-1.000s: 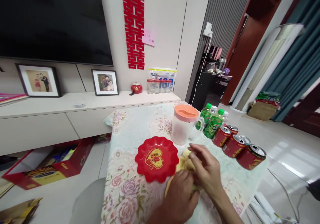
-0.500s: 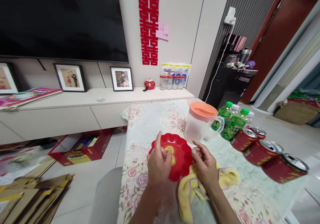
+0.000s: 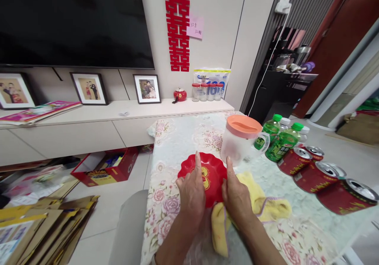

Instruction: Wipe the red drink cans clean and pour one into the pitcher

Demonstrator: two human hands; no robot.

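Observation:
A red plate (image 3: 217, 170) with a scalloped rim and a gold design lies on the flowered tablecloth. Over its left part is my left hand (image 3: 192, 192), index finger stretched forward and nothing held. My right hand (image 3: 237, 196) is at the plate's right edge, its index finger also pointing ahead and its other fingers bent; it holds nothing. Whether either hand touches the plate I cannot tell. A crumpled yellow cloth (image 3: 274, 208) lies beneath and around my right hand, partly hidden by it. Just beyond that hand stands a frosted jug (image 3: 235, 146) with an orange lid.
Several green-capped and white-capped bottles (image 3: 282, 142) and several opened red cans (image 3: 315, 176) line the table's right side. Behind the table runs a white cabinet (image 3: 168, 108) with framed photos, a red pot (image 3: 179, 95) and lidded jars. Flattened cardboard (image 3: 59, 225) lies on the floor at left.
Both hands have turned more palm-down, with index fingers pointing forward. My right hand has shifted slightly toward the plate's edge. The camera view has shifted a little.

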